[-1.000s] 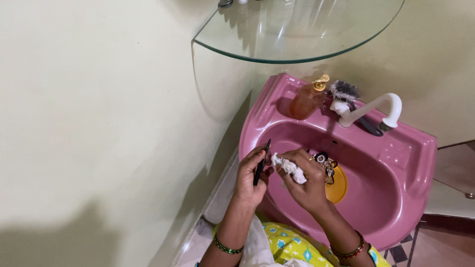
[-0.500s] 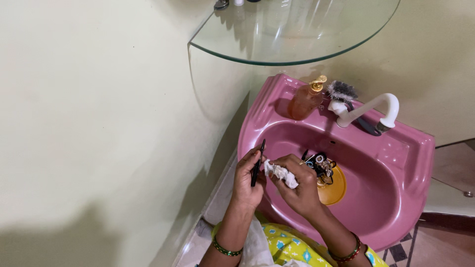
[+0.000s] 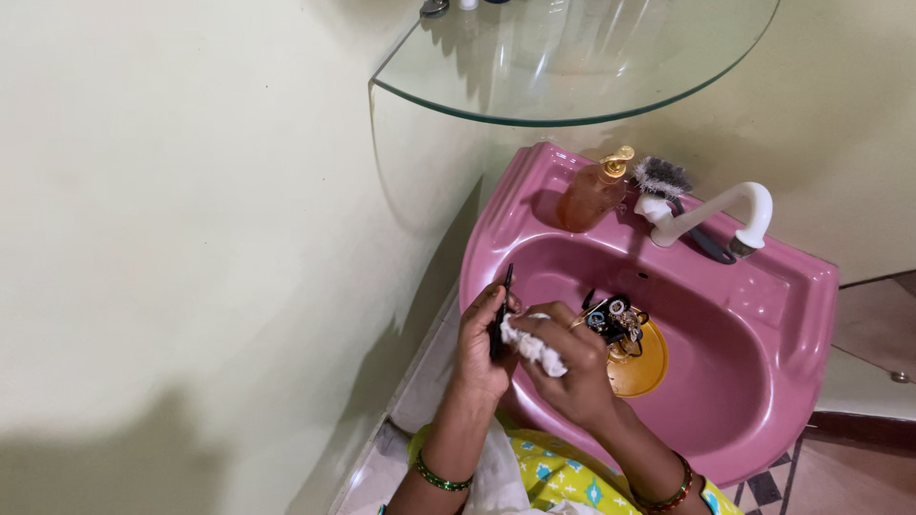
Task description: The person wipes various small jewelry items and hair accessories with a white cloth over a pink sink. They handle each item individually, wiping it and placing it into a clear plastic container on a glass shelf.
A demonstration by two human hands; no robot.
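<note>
Slim black tool [image 3: 502, 310] gripped upright in left hand [image 3: 482, 343], over near-left rim of pink sink [image 3: 811, 286]. White cloth wad [image 3: 531, 349], clenched in right hand [image 3: 571, 367], now pressed onto tool shaft vs. held apart 0.5 s ago; wiping judged underway. Yellow dish [image 3: 649, 367] w/ small items unmoved.

There is a single view, from a camera worn on the person's head, looking steeply down and a little forward into a room corner. It sits close above the work: the person's left hand [image 3: 480, 339] and right hand [image 3: 570, 367] fill the lower middle, forearms running out at the near edge. The pink ceramic wash basin [image 3: 801, 315] lies right of centre, tilted in the picture, its white curved tap [image 3: 725, 212] on the far side. A clear curved glass shelf [image 3: 572, 57] juts in at the far top edge. The pale cream wall [image 3: 191, 238] fills the whole left half.
</note>
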